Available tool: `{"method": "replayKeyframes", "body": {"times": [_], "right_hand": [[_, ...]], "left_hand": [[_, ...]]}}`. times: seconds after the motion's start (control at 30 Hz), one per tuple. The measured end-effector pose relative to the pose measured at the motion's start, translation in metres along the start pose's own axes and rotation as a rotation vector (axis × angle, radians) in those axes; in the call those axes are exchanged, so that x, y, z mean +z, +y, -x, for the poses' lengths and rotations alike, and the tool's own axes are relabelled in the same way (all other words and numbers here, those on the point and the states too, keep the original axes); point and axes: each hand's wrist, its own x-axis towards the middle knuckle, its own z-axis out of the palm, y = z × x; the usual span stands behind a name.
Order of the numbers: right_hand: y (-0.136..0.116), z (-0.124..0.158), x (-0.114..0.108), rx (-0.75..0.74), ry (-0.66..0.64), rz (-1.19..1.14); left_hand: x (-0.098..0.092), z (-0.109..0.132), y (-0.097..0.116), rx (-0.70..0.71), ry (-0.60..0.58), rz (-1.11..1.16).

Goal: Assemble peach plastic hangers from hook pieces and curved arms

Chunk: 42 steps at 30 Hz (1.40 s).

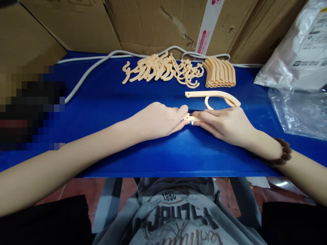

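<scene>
My left hand is closed, its thumb and fingers pinching the end of a cream plastic hanger arm above the blue table. My right hand grips the same arm from the other side, fingers wrapped over most of its length. Small holes show at the end between the hands; whatever else the left fingers cover is hidden. Just beyond the right hand lies another cream hanger arm, with a curved hook-like part beside it, partly behind the fingers.
Cream S-shaped hooks and thinner curved pieces lie heaped at the table's back. Beside them stand stacked hanger arms. A white cable runs before the cardboard. Plastic bags occupy the right side.
</scene>
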Motion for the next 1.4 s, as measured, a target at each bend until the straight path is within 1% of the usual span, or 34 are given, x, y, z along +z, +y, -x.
{"method": "replayKeyframes", "body": {"times": [0.13, 0.3, 0.47, 0.6, 0.77, 0.93, 1.13, 1.3, 1.4], "right_hand": [[0.0015, 0.0005, 0.0008, -0.013, -0.006, -0.030], [0.0012, 0.0007, 0.0014, -0.017, 0.039, -0.018], [0.0012, 0.0002, 0.0007, -0.006, 0.010, -0.018], [0.0012, -0.0001, 0.0004, -0.003, 0.002, -0.013], [0.0013, 0.0000, 0.0007, 0.004, -0.013, -0.008], [0.0016, 0.0004, 0.0001, -0.019, 0.001, -0.020], [0.0028, 0.0003, -0.0003, -0.015, -0.039, -0.038], [0.0034, 0.0001, 0.0007, -0.025, -0.030, -0.045], [0.0035, 0.0001, 0.0011, -0.030, -0.031, -0.055]], "left_hand": [[0.0007, -0.0003, 0.0004, 0.008, 0.006, -0.013], [-0.0013, -0.0009, 0.0019, -0.025, -0.062, 0.009], [-0.0011, -0.0007, 0.0015, -0.023, -0.065, 0.018], [-0.0001, -0.0004, 0.0008, -0.026, -0.089, 0.020], [0.0007, -0.0005, 0.0007, -0.013, -0.079, 0.028], [0.0009, -0.0012, 0.0013, -0.020, -0.087, 0.027], [0.0016, -0.0010, 0.0021, -0.004, -0.072, 0.009], [0.0022, -0.0002, 0.0022, 0.004, -0.051, -0.007], [0.0023, -0.0005, 0.0020, 0.007, -0.063, -0.016]]}}
